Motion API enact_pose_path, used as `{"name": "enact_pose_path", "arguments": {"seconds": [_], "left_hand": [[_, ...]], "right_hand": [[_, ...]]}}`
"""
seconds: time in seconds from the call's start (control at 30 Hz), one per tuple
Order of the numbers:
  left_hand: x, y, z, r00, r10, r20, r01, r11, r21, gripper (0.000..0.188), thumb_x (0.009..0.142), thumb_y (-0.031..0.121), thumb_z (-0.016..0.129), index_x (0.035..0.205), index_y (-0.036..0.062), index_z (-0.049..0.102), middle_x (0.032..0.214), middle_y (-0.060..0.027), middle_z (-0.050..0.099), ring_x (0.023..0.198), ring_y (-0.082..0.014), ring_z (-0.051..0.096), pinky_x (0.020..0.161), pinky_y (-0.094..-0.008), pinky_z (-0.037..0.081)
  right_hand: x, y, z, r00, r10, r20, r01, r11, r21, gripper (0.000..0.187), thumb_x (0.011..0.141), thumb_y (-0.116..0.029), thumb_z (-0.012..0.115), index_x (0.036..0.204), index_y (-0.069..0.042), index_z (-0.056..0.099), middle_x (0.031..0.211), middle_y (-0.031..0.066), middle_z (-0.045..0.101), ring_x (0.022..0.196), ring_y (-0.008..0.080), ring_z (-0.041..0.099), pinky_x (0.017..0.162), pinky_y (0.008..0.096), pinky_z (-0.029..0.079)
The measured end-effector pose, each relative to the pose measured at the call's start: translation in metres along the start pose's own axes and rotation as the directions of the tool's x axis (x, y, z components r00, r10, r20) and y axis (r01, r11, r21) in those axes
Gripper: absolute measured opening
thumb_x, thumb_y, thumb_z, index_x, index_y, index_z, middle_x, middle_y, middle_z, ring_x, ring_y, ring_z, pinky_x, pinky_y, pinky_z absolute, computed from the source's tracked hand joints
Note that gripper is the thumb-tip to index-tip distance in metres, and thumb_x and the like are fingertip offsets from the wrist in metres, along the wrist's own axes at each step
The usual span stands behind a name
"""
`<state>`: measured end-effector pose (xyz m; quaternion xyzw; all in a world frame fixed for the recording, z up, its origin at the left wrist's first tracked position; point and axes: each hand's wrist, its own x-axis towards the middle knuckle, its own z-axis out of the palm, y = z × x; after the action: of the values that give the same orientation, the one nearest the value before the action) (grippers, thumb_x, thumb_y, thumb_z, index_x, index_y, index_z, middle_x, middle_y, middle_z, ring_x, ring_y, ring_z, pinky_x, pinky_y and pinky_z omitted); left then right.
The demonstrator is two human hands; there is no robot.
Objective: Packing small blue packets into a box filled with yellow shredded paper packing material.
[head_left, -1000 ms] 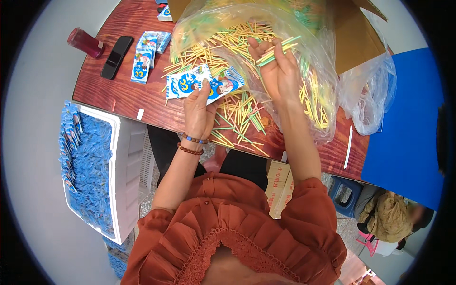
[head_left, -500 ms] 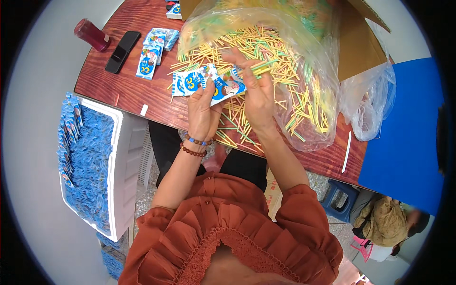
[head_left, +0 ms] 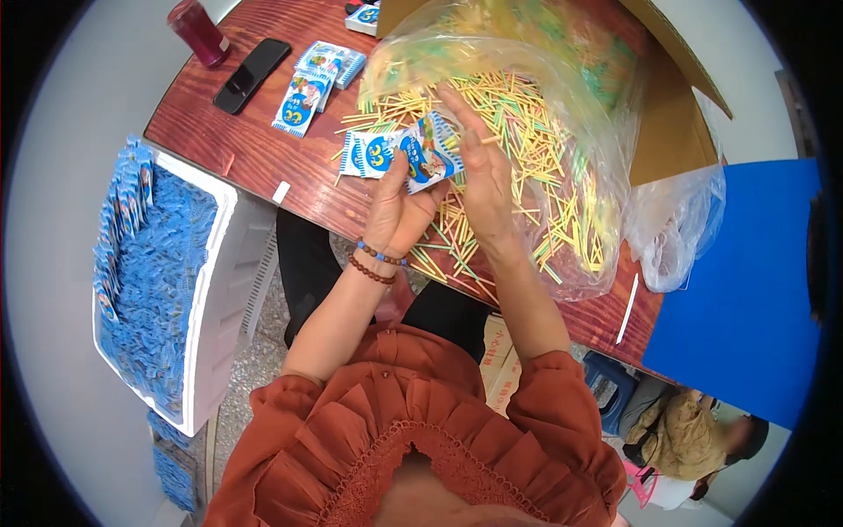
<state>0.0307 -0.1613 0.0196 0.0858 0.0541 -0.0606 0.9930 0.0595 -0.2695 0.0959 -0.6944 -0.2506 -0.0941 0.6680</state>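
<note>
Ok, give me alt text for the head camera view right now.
A person's left hand holds blue-and-white packets over a reddish table, the right hand beside them. Thin pastel sticks lie in and around a clear bag; a white box stands at left.

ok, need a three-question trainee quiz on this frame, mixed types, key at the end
1. Which hand has its thumb on top of the blue-and-white packets?
2. True or false: the black phone lies between the red container and the loose packets on the table.
3. Fill in: the coloured sticks spill from a clear plastic ____.

Key: 1. the left hand; 2. true; 3. bag.
</note>
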Motion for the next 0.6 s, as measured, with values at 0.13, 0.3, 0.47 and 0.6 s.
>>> {"name": "enact_pose_path", "arguments": {"seconds": [0.13, 0.3, 0.47, 0.6], "left_hand": [[0.001, 0.003, -0.001, 0.999, -0.032, 0.026, 0.036, 0.989, -0.142, 0.044, 0.091, 0.026, 0.063, 0.130, 0.0110, 0.048, 0.125, -0.0069, 0.057, 0.117, -0.0233, 0.054, 0.097, -0.0423, 0.049], [0.004, 0.029, -0.015, 0.999, 0.034, 0.001, -0.033, 0.977, -0.213, 0.034, 0.091, 0.020, 0.064, 0.121, 0.0092, 0.055, 0.118, -0.0065, 0.062, 0.110, -0.0215, 0.058, 0.093, -0.0414, 0.051], [0.001, 0.069, -0.021, 0.933, 0.323, -0.159, -0.314, 0.946, 0.079, 0.020, 0.094, 0.015, 0.058, 0.112, 0.0075, 0.059, 0.108, -0.0063, 0.065, 0.098, -0.0186, 0.063, 0.083, -0.0363, 0.054], [-0.001, 0.090, -0.018, 0.825, 0.531, -0.192, -0.484, 0.841, 0.243, 0.018, 0.095, 0.015, 0.057, 0.110, 0.0048, 0.058, 0.108, -0.0061, 0.065, 0.096, -0.0173, 0.064, 0.083, -0.0351, 0.053]], "right_hand": [[0.011, -0.001, 0.009, 0.995, 0.005, 0.104, 0.013, 0.986, -0.168, 0.052, 0.102, -0.039, 0.033, 0.134, -0.002, 0.048, 0.139, 0.0150, 0.047, 0.133, 0.0279, 0.039, 0.111, 0.0418, 0.025], [0.028, -0.011, 0.010, 0.991, -0.049, -0.125, 0.093, 0.923, 0.373, 0.043, 0.100, -0.028, 0.041, 0.128, 0.004, 0.046, 0.110, 0.0136, 0.059, 0.106, 0.0233, 0.057, 0.101, 0.0388, 0.040], [0.025, -0.004, 0.040, 0.906, 0.421, 0.036, -0.419, 0.907, -0.053, 0.028, 0.096, -0.022, 0.054, 0.111, 0.001, 0.056, 0.068, -0.0021, 0.048, 0.060, 0.0070, 0.043, 0.057, 0.0257, 0.039], [0.038, 0.039, 0.085, 0.888, 0.424, 0.177, -0.421, 0.905, -0.055, 0.021, 0.092, -0.020, 0.060, 0.099, 0.000, 0.062, 0.066, -0.0035, 0.049, 0.059, 0.0048, 0.044, 0.053, 0.0241, 0.036]]}}
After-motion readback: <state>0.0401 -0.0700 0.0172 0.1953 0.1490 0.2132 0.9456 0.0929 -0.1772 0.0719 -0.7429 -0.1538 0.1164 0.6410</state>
